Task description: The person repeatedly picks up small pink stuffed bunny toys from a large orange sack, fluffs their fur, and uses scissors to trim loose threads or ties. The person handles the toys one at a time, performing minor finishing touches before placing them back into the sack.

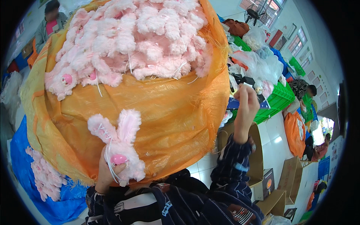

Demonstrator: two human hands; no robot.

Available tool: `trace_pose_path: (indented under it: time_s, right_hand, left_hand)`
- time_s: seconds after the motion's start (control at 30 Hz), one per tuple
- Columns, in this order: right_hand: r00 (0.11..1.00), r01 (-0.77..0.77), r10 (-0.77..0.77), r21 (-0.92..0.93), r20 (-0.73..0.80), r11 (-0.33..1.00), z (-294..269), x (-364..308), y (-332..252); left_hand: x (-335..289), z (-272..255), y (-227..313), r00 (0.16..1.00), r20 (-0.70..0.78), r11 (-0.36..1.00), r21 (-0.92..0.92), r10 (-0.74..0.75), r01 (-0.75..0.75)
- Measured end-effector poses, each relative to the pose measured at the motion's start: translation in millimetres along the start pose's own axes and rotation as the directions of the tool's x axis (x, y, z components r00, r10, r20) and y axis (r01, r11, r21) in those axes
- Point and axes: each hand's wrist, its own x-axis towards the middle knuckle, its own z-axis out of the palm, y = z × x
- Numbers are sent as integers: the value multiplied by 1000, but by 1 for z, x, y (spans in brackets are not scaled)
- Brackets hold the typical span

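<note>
My left hand grips a pink plush rabbit piece with two upright long ears and a shiny pink oval on its front. White strings run down from one ear past my fingers. Raised at the right, my right hand is closed, its fingertips pressed together beside the green crate; whatever they may hold is too small to make out. Beyond the rabbit, a large heap of similar pink plush pieces lies on the orange woven sheet, with loose white strings among them.
On the right, a green crate bears plastic bags and loose items. Open cardboard boxes stand below my right arm. More pink pieces lie on a blue sheet at lower left. A person is at far left; others are at far right.
</note>
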Motion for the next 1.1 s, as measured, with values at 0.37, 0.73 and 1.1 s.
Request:
trace_pose_path:
  time_s: [0.37, 0.73, 1.1]
  right_hand:
    - [720, -686, 523, 582, 457, 436, 66, -51, 194]
    - [892, 154, 157, -612, 423, 776, 24, -17, 157]
    - [708, 472, 381, -799, 595, 371, 1, 5, 184]
  left_hand:
    - [10, 9, -9, 998, 39, 999, 21, -49, 48]
    - [12, 3, -15, 997, 39, 998, 29, -65, 64]
    - [8, 2, -3, 997, 73, 998, 51, -37, 33]
